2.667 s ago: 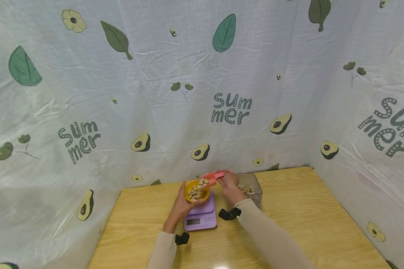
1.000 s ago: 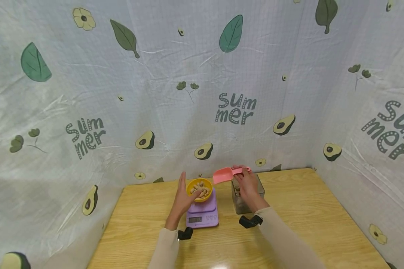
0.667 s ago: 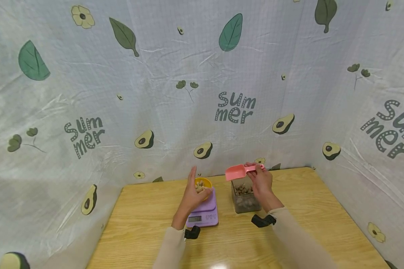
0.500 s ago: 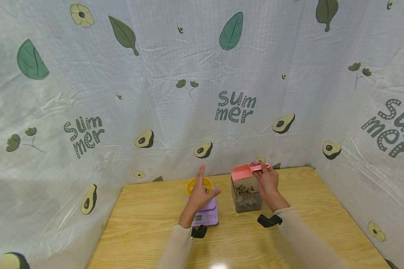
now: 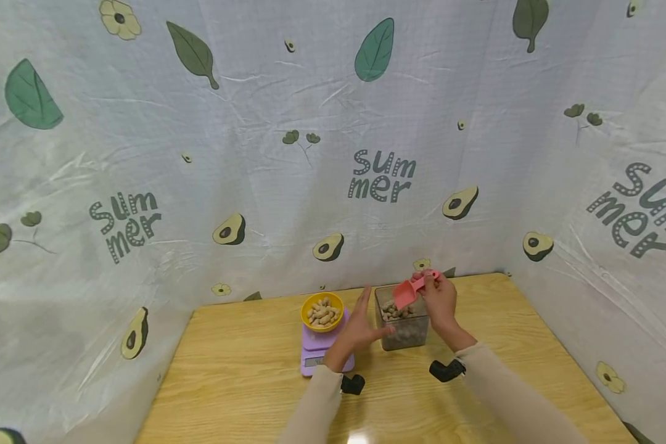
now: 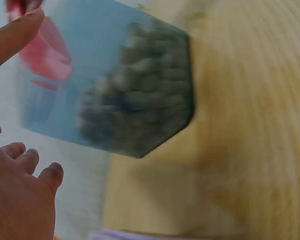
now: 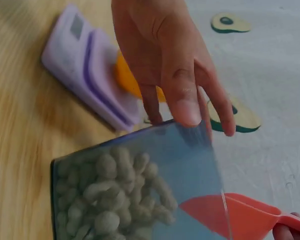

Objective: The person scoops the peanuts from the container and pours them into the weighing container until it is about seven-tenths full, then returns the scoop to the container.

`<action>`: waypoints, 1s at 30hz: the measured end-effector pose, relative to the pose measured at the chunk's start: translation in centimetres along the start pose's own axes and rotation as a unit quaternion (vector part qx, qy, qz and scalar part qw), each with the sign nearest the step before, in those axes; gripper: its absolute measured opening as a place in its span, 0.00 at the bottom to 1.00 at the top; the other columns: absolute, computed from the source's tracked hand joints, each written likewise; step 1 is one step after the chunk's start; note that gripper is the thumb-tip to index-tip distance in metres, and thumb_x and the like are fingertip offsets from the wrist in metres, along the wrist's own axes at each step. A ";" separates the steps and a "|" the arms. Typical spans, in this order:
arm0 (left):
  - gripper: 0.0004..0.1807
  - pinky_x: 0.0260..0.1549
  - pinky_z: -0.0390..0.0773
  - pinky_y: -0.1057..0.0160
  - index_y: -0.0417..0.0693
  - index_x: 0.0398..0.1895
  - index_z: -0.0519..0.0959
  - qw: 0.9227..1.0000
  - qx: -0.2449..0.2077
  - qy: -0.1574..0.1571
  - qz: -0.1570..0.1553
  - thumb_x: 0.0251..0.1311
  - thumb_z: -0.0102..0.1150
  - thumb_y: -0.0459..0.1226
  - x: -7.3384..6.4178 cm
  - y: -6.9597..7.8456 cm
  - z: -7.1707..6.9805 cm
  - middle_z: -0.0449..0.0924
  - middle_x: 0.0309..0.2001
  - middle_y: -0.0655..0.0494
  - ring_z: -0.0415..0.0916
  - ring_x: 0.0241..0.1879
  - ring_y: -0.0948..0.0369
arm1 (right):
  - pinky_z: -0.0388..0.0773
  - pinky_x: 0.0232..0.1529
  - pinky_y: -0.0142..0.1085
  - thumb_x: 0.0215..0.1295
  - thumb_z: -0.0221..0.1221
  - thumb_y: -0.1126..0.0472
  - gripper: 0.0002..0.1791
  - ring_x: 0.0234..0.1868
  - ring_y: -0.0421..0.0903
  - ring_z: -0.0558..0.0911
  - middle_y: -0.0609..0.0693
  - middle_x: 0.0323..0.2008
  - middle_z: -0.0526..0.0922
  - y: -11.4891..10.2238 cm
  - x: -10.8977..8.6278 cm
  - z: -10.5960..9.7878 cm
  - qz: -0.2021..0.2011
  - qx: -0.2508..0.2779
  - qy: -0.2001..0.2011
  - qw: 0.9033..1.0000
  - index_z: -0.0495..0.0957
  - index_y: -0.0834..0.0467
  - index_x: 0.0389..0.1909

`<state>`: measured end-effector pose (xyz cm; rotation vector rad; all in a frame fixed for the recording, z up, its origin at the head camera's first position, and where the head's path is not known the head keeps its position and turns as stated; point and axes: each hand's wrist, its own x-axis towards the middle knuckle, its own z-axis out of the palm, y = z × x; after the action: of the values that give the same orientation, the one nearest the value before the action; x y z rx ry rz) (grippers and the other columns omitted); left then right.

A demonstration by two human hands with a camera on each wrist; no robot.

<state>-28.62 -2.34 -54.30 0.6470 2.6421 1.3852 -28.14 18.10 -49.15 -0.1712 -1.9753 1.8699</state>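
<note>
My right hand (image 5: 441, 302) grips the handle of a pink scoop (image 5: 405, 295), its blade tilted down into the mouth of a clear box (image 5: 405, 337). Unshelled peanuts (image 7: 110, 195) fill the lower part of that box. The left hand (image 5: 359, 330), fingers straight and thumb spread, is at the box's left side; whether it touches the wall is hard to tell. Left of it a yellow bowl (image 5: 306, 311) holds more peanuts (image 5: 323, 313) and stands on a purple kitchen scale (image 5: 313, 341). My left wrist partly covers the scale's display.
All of this stands on a wooden table (image 5: 244, 370), near its back edge. A white patterned sheet (image 5: 288, 203) hangs behind the table and along both sides.
The right hand tipped peanuts from the scoop into the bowl, then carried the scoop right and lowered it into the box. My left hand left the bowl and moved right to the box.
</note>
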 end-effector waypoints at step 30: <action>0.61 0.70 0.61 0.41 0.56 0.80 0.41 0.998 -0.056 0.009 0.021 0.50 0.72 0.54 1.9 -0.3 2.1 0.46 0.79 0.48 0.51 0.76 0.46 | 0.80 0.30 0.51 0.74 0.50 0.62 0.15 0.30 0.60 0.83 0.64 0.28 0.83 1.8 0.2 3.9 -0.101 -0.285 0.006 0.953 0.79 0.68 0.33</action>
<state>-29.84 -0.12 -55.60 0.6831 2.5559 1.5451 -30.12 14.69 -50.91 -0.1361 -2.3736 1.1322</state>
